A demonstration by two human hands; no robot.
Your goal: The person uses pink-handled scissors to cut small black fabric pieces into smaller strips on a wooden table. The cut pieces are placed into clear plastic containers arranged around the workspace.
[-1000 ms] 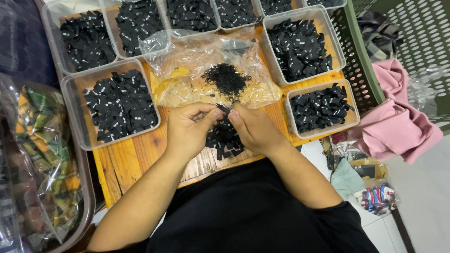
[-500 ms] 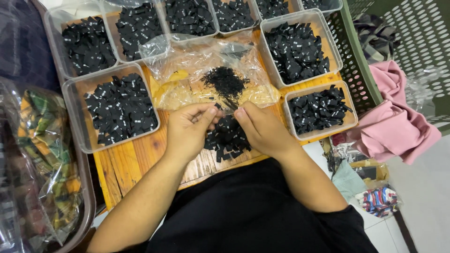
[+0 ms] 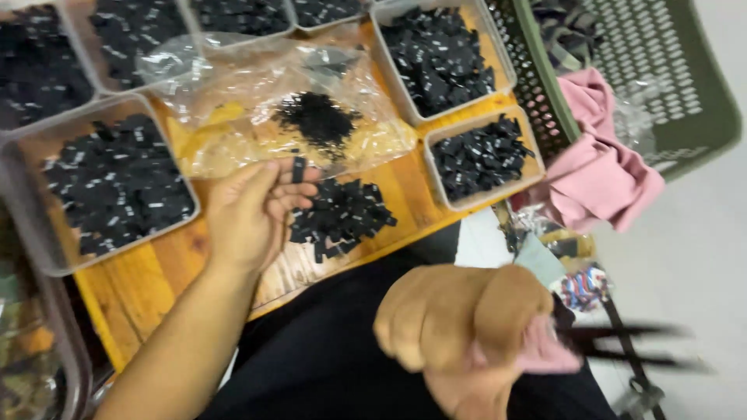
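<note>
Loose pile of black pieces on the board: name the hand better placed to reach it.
Left. The left hand rests beside the loose pile, pinching one black piece. The right hand is off the board, blurred.

You sit at a wooden table (image 3: 167, 268) with an orange-brown top. On your right, a pale grey floor (image 3: 700, 233) is visible. A green plastic basket (image 3: 685, 85) with a grid wall stands beside the table, and a pink cloth (image 3: 599, 167) hangs over its edge. The light is soft and even.
</note>
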